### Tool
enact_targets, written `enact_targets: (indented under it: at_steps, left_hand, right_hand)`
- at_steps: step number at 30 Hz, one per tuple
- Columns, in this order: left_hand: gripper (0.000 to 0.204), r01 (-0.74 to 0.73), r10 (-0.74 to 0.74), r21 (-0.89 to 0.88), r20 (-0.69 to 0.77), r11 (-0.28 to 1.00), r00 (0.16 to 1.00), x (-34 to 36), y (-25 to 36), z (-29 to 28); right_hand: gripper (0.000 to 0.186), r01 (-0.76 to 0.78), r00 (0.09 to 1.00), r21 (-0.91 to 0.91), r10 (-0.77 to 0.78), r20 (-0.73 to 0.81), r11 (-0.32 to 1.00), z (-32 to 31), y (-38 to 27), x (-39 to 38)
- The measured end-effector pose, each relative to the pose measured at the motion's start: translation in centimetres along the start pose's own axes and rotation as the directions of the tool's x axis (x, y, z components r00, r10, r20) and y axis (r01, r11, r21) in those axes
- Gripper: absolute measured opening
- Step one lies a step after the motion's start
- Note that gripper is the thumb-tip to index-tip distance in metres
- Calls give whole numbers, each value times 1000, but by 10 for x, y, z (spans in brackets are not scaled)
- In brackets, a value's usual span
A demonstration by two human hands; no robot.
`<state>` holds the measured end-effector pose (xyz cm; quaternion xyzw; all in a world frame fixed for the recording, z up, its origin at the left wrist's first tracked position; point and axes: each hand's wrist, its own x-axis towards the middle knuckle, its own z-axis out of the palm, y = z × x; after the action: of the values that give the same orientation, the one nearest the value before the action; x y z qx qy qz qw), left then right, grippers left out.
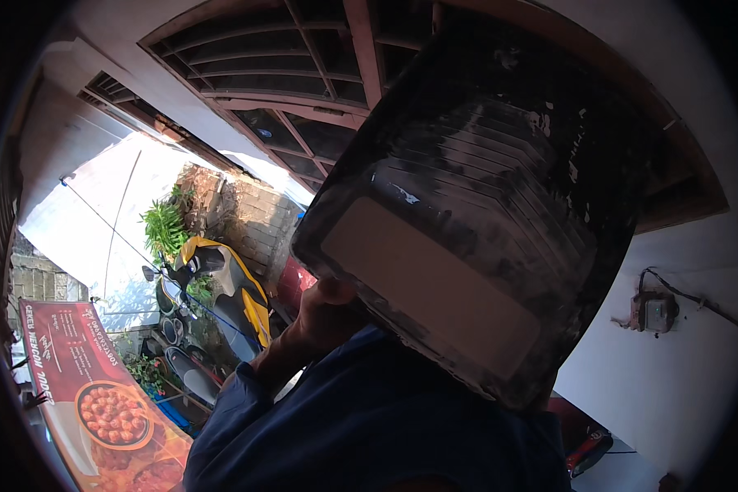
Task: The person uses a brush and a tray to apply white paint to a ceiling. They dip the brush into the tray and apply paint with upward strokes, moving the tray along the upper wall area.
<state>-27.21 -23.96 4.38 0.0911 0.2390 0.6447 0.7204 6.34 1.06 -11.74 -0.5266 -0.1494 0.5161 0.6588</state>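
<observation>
A large black, box-like object [467,246] with rounded corners fills the middle and upper right of the view, tilted. Its worn, dusty face has stepped ridges and a plain brownish rectangle along the lower edge; I cannot tell its kind. My left hand [330,318] grips its lower left edge, with the thumb side showing and the other fingers hidden. My dark blue sleeve [258,410] runs below it. My right hand is not visible; the object covers the area where the right arm would reach.
A yellow and black motorbike [236,291] stands at the left near green plants [164,231]. A red food banner [98,394] hangs at the lower left. Above is a brown-framed window [291,70]. On the right wall sits an electrical box [658,313] with a cable.
</observation>
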Motion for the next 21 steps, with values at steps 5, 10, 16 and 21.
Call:
enact_targets:
  at_steps: [5, 10, 16, 21]
  left_hand:
    - [58, -10, 10, 0, 63, 1000, 998, -8, 10, 0]
    - [57, -68, 68, 36, 4, 997, 998, -19, 14, -20]
    - [57, -245, 249, 54, -103, 968, 963, -31, 13, -35]
    - [58, -390, 381, -12, -181, 921, 907, -49, 21, -76]
  right_hand:
    - [42, 10, 999, -5, -10, 42, 1000, 18, 7, 23]
    - [42, 8, 998, -26, -7, 60, 1000, 16, 19, 28]
    - [47, -28, 996, -22, 30, 89, 999, 21, 22, 17]
    - [43, -70, 995, -63, 75, 71, 996, 27, 27, 0]
